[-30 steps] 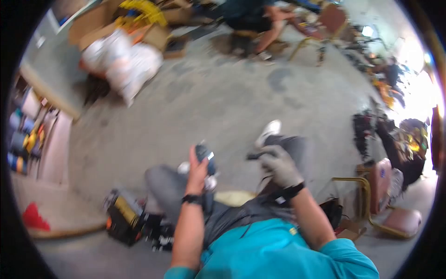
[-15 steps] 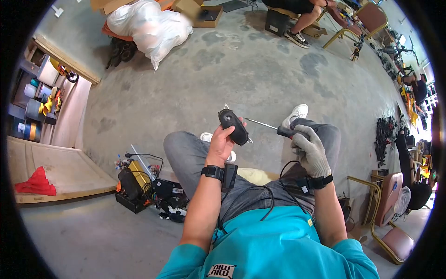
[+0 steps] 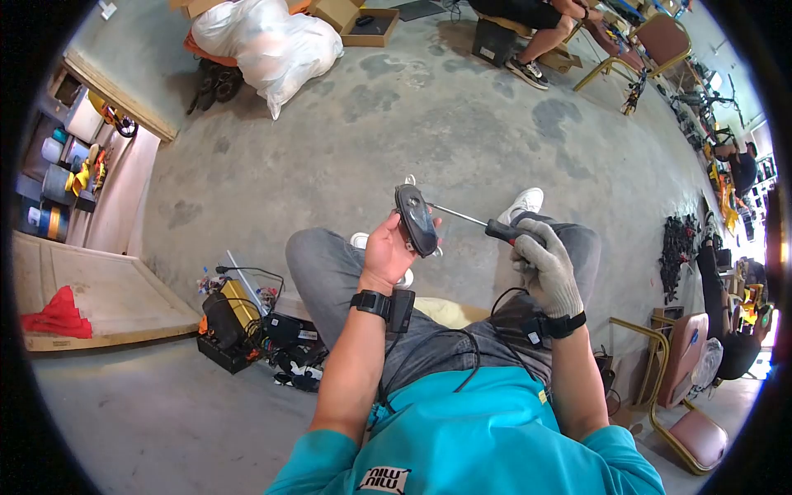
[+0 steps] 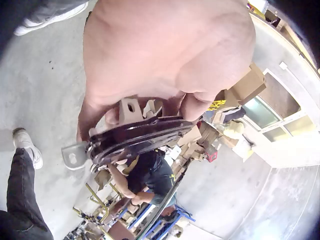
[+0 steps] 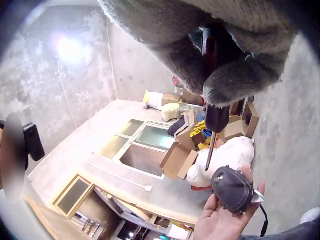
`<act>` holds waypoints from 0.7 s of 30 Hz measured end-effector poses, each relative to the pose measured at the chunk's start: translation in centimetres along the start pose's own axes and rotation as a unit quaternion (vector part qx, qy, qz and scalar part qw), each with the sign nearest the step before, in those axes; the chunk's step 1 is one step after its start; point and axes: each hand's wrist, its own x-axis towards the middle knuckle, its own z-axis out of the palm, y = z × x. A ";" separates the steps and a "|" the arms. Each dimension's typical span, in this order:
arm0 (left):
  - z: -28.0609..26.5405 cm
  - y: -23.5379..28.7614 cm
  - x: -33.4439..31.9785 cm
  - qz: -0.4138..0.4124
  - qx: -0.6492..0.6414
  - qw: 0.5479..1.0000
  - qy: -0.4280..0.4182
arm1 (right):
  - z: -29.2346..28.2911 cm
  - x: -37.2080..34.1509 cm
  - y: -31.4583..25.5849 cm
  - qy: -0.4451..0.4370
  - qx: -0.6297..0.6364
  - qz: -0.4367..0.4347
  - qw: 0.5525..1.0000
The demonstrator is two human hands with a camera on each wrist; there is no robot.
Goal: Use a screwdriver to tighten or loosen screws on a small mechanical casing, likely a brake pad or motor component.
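My bare left hand (image 3: 388, 254) holds a black oval housing (image 3: 417, 219) with its thumb and fingers. In the left wrist view, a metal tab with a hole (image 4: 75, 156) juts from one end of it, and a pale bracket (image 4: 131, 111) sits by the fingers. My gloved right hand (image 3: 548, 266) grips a screwdriver (image 3: 502, 232) by its dark handle with a red part. Its thin shaft (image 3: 459, 214) points left, the tip right by the housing's upper edge in the head view. The right wrist view shows the tip close beside the housing (image 5: 231, 188).
Tools and cables lie in a heap (image 3: 247, 322) by my left knee. A white bag (image 3: 264, 49) and cardboard box (image 3: 369, 29) stand ahead. Chairs (image 3: 693, 437) are at the right, and another person (image 3: 536, 41) sits at the far side. Cables cross my lap.
The earliest frame is blurred, with both hands further left and lower. Over the last half second, the housing has turned slightly to show a glossier side; the screwdriver has barely shifted.
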 end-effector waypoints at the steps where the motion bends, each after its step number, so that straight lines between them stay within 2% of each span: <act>1: 0.0 -0.1 0.0 0.005 0.045 0.999 0.017 | 0.0 0.0 -0.1 -0.004 -0.002 -0.001 1.000; 8: -0.8 -0.5 0.0 0.018 0.119 0.992 0.028 | 0.3 0.0 -0.5 0.004 -0.006 -0.015 1.000; 10: -0.5 -0.4 0.1 0.019 0.151 0.988 -0.007 | 0.3 0.1 -0.7 0.004 -0.011 -0.016 1.000; 21: -1.7 -0.7 0.4 0.032 0.207 0.978 -0.006 | 0.2 0.4 -0.4 0.013 -0.042 -0.026 0.999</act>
